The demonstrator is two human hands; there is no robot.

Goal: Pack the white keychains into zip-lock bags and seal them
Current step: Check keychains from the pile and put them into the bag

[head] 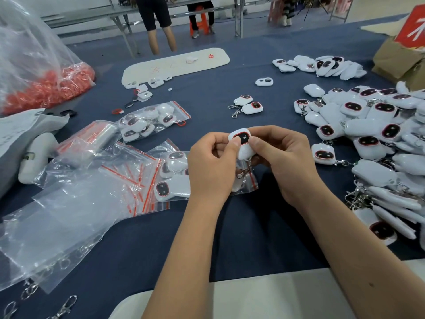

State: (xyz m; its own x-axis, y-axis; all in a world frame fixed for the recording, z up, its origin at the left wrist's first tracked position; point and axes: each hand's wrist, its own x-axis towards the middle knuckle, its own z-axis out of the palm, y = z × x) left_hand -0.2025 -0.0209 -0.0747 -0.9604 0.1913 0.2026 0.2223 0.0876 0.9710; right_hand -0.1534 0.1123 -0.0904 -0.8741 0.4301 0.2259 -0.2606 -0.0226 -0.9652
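two hands [248, 162] on one keychain [243, 143]

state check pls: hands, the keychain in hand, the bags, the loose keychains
left hand: grip on held keychain, thumb on its face
right hand: grip on the same keychain
held keychain: off the table, clasp hanging
far bag: filled, lying flat
near bag: holds keychains, seal hidden
keychain pile: loose, unpacked

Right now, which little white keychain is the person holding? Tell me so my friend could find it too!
Start at the blue table and follow both bare arms up to the middle. There the left hand and right hand pinch one white keychain, dark face up, with its metal clip dangling below. It is the only one lifted off the table; the others lie in the heap or inside bags.
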